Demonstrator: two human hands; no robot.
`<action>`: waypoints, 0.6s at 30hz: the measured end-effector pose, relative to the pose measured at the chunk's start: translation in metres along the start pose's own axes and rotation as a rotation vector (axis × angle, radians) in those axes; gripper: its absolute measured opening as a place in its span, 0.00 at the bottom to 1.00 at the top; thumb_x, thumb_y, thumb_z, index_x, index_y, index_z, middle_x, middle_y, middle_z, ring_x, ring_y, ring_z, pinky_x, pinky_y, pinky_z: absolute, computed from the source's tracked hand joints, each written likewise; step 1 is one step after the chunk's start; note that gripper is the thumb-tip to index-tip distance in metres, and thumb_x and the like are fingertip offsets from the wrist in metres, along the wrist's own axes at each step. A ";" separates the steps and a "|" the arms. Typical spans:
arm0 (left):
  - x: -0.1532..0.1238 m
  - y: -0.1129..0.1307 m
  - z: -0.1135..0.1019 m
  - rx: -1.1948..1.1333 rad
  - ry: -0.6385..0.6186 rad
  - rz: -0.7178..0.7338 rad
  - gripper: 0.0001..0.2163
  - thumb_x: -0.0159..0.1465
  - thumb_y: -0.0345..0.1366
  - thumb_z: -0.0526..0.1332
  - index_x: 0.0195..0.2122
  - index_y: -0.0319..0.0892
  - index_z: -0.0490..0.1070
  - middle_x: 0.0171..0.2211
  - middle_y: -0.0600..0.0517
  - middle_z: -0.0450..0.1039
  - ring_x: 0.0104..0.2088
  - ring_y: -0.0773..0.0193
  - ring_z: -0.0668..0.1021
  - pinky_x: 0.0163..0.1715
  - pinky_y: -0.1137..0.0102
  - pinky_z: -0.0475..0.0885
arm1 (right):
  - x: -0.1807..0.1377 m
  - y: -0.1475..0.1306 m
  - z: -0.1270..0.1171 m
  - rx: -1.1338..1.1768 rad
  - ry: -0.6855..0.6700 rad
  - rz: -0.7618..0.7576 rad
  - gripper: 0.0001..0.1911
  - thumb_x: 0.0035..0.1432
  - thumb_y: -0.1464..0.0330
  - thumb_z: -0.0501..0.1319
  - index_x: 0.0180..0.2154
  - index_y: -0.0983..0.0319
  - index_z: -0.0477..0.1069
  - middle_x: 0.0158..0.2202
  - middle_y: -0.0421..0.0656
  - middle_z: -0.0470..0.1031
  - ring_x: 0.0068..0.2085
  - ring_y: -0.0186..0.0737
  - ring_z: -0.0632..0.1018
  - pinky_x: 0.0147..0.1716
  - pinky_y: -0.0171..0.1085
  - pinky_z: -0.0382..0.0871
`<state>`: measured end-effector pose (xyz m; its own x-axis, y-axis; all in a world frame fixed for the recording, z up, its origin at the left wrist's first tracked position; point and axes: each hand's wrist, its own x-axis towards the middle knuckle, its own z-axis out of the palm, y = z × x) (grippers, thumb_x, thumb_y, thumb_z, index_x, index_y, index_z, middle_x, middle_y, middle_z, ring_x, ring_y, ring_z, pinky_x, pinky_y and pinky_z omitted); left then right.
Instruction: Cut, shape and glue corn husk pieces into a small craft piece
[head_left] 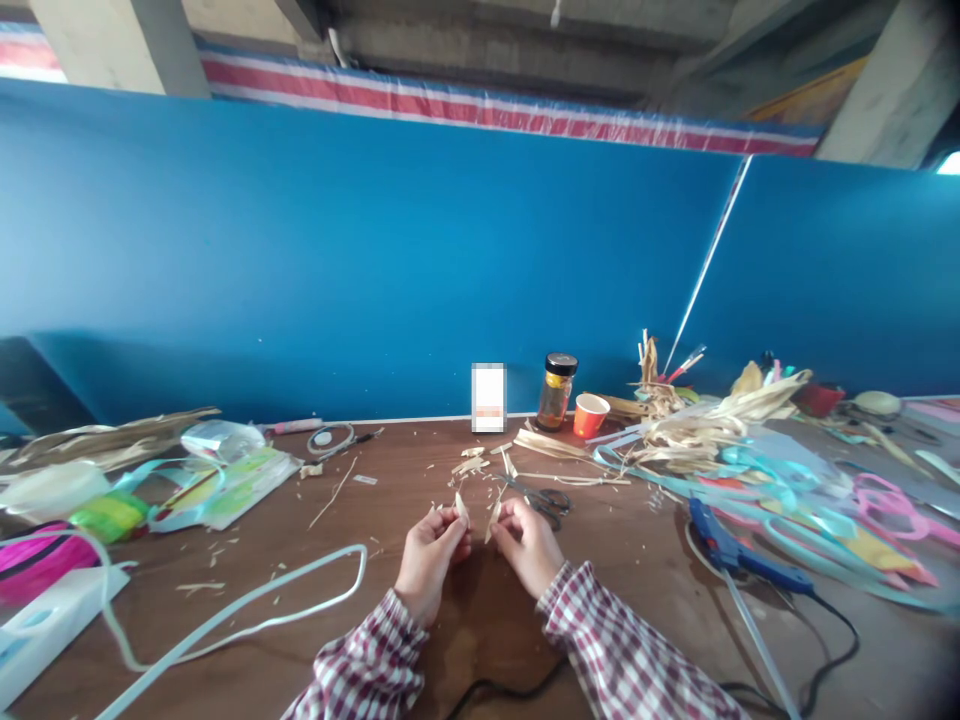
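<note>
Over the brown table (315, 580), my left hand (433, 555) pinches a small pale piece of dried husk (461, 508) between thumb and fingers. My right hand (529, 545) pinches another narrow husk piece (493, 520), its tip pointing up. The two pieces are held apart, with a small gap between the hands. Just beyond my right hand lie dark-handled scissors (551, 503), partly hidden by it. Several cut husk scraps (471, 462) lie on the table past my fingertips.
A blue glue gun (739, 550) with a cord lies to the right, before a heap of husks (697, 430) and ribbons. At the back stand a lidded jar (557, 392) and an orange paper cup (590, 415). A white power strip (56, 630) and cable lie left.
</note>
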<state>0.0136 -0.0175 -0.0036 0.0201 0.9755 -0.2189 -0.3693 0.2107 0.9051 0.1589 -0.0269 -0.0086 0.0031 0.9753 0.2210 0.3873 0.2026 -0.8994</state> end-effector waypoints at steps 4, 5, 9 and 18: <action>0.000 -0.001 -0.001 -0.005 -0.001 0.004 0.15 0.42 0.39 0.72 0.28 0.37 0.73 0.23 0.53 0.73 0.22 0.72 0.73 0.23 0.77 0.70 | -0.001 -0.005 -0.001 -0.036 -0.001 -0.049 0.03 0.54 0.70 0.56 0.29 0.61 0.67 0.25 0.41 0.73 0.27 0.38 0.75 0.27 0.34 0.68; 0.001 -0.001 -0.001 -0.006 -0.002 0.002 0.15 0.42 0.38 0.72 0.28 0.36 0.73 0.23 0.53 0.73 0.22 0.73 0.73 0.23 0.78 0.70 | -0.001 -0.005 -0.001 -0.060 0.008 -0.064 0.03 0.53 0.70 0.56 0.29 0.61 0.67 0.25 0.41 0.73 0.27 0.38 0.74 0.28 0.34 0.68; 0.002 -0.002 -0.001 -0.006 0.003 -0.011 0.15 0.42 0.38 0.72 0.29 0.36 0.73 0.23 0.53 0.73 0.21 0.74 0.72 0.22 0.79 0.70 | -0.002 -0.004 0.000 -0.157 0.055 -0.092 0.03 0.52 0.72 0.56 0.27 0.61 0.67 0.25 0.40 0.73 0.28 0.38 0.74 0.29 0.34 0.67; 0.002 -0.004 -0.002 -0.015 -0.024 0.018 0.15 0.44 0.41 0.71 0.29 0.37 0.74 0.22 0.55 0.72 0.21 0.74 0.71 0.21 0.79 0.68 | -0.003 0.004 -0.003 -0.311 0.033 -0.240 0.13 0.54 0.78 0.53 0.34 0.60 0.75 0.32 0.43 0.74 0.34 0.39 0.75 0.35 0.35 0.67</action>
<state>0.0136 -0.0169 -0.0080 0.0353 0.9805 -0.1935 -0.3840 0.1920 0.9032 0.1629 -0.0294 -0.0118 -0.0940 0.8991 0.4276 0.6412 0.3832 -0.6648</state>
